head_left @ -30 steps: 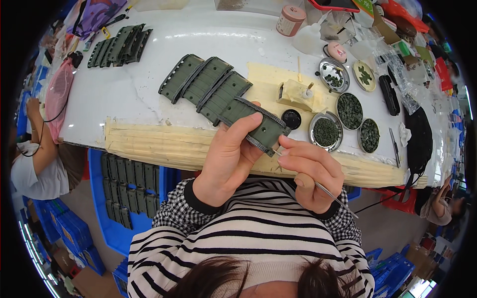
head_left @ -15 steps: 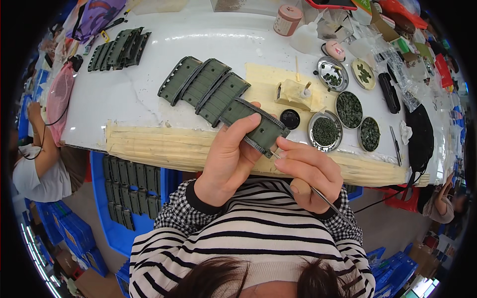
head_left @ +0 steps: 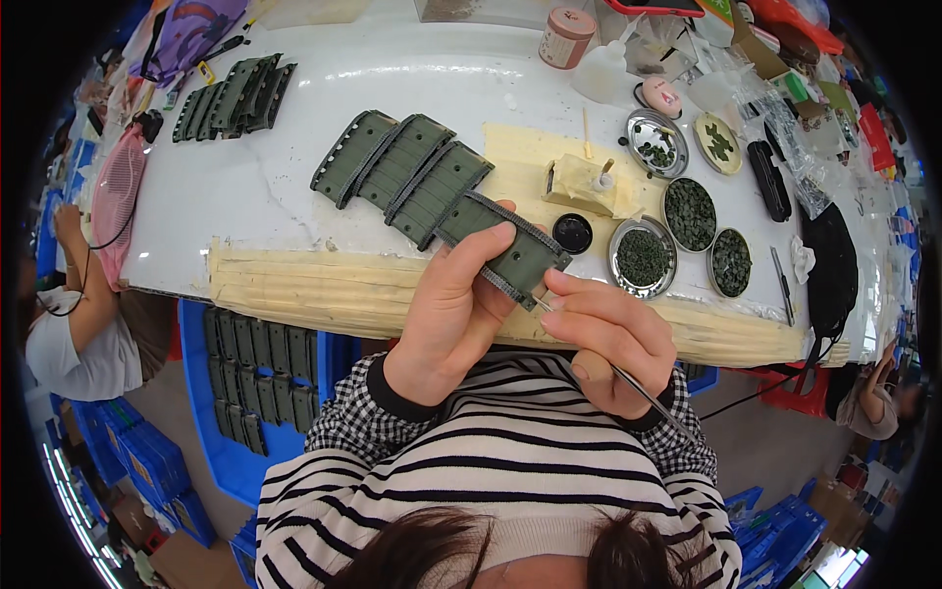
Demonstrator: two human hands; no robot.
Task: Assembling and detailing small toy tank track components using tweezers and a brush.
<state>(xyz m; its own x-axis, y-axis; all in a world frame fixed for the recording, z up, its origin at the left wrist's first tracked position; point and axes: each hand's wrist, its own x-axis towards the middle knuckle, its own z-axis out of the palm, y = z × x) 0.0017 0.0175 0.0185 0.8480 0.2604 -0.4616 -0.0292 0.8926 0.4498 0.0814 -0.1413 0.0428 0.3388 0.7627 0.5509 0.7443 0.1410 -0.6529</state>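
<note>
Between the thumb and fingers of my left hand (head_left: 453,304) is a dark green ribbed-edged panel (head_left: 520,263), tilted above the table's taped front edge. My right hand (head_left: 616,339) pinches a thin metal tool (head_left: 643,393), like a slim pick or tweezers. Its tip meets the panel's lower right corner; my fingers hide part of it. Just beyond the held panel lie several similar green panels (head_left: 417,162), overlapping in a row. Right of it stand a small black pot (head_left: 572,235) and a round tin of small dark green pieces (head_left: 643,257).
Two more tins (head_left: 690,214) of green pieces stand at the right, near a tape-wrapped block (head_left: 584,187). Another panel stack (head_left: 235,96) lies far left. A blue crate (head_left: 201,432) below the table holds several panels. A person (head_left: 83,334) sits at the left.
</note>
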